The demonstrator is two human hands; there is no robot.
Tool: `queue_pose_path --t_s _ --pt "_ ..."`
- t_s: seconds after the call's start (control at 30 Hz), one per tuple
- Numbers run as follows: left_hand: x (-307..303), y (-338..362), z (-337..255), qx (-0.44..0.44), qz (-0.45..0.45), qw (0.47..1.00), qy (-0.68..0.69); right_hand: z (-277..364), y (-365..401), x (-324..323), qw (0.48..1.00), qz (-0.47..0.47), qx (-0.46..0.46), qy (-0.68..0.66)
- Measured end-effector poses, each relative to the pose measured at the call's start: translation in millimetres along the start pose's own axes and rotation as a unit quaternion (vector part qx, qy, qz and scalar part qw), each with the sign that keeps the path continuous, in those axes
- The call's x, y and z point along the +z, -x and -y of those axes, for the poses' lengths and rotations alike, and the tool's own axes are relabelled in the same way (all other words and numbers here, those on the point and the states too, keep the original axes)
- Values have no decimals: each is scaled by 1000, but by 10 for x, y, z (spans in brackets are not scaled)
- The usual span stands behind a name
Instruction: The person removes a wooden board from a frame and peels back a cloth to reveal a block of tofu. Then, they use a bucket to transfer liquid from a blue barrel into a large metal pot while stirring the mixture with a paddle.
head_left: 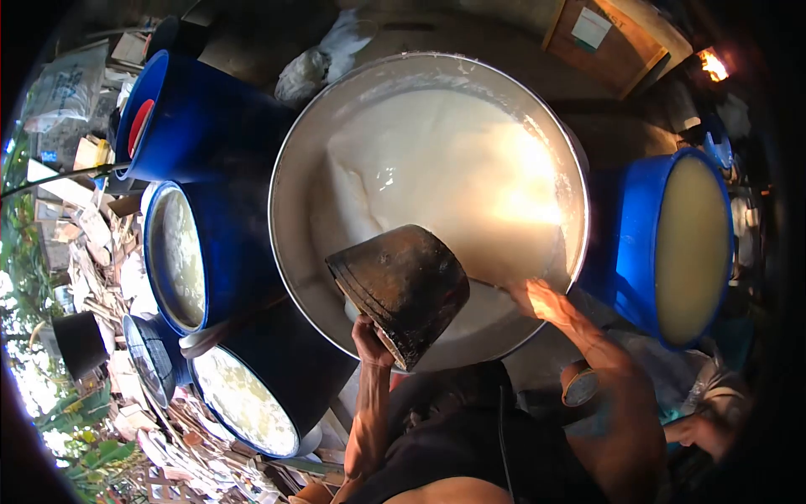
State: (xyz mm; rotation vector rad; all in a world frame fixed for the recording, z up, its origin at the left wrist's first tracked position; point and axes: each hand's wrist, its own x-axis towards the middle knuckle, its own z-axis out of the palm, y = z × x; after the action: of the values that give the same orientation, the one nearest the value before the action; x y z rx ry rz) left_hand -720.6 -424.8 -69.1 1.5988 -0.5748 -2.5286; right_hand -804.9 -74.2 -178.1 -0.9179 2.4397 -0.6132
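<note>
A dark, stained bucket point(407, 286) is tilted over a large round metal vat point(290, 193) of whitish liquid point(420, 160). My left hand point(372, 343) grips the bucket's rim at its lower left. On the bucket's right side, my right hand point(535, 298) is closed round a thin stick or handle that reaches toward the bucket, over the near right part of the vat. The far end of that handle is hidden behind the bucket. The bucket's mouth faces left and down, and its inside is mostly out of sight.
Blue barrels point(201, 118) line the left, two with pale liquid. Another blue barrel point(630, 244) of yellowish liquid stands right. A small cup point(579, 385) is beside my right arm. Another person's hand point(698, 430) shows lower right. Fire point(713, 65) burns upper right; wood scraps point(92, 235) lie left.
</note>
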Motion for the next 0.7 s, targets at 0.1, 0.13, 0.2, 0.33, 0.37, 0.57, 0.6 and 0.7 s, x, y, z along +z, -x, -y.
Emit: queue_pose_path --t_s 0.1,0.13,0.2,0.33,0.37,0.57,0.6,0.7 --pt "-227 -130 -23 -12 30 999 12 41 -57 -973 975 180 105 -82" --pt "-333 -187 -32 -24 65 997 22 -184 7 -977 964 158 97 -189" --pt "-405 -226 -45 -22 80 996 22 -112 67 -1265 975 -4 86 -206" --pt "-291 -156 -53 -19 95 995 21 -130 -388 -1323 883 -109 293 -351" --pt "-309 -167 -60 -18 93 995 22 -120 -582 -1346 872 -166 300 -350" --pt "-372 -227 -90 -50 159 984 61 -743 -1812 -1120 919 -187 271 -219" --pt "-344 -225 -92 -51 160 983 68 -750 -1921 -1070 934 -155 256 -195" --pt "-285 -202 -102 -51 153 984 76 -1072 -2147 -385 956 -230 88 -160"
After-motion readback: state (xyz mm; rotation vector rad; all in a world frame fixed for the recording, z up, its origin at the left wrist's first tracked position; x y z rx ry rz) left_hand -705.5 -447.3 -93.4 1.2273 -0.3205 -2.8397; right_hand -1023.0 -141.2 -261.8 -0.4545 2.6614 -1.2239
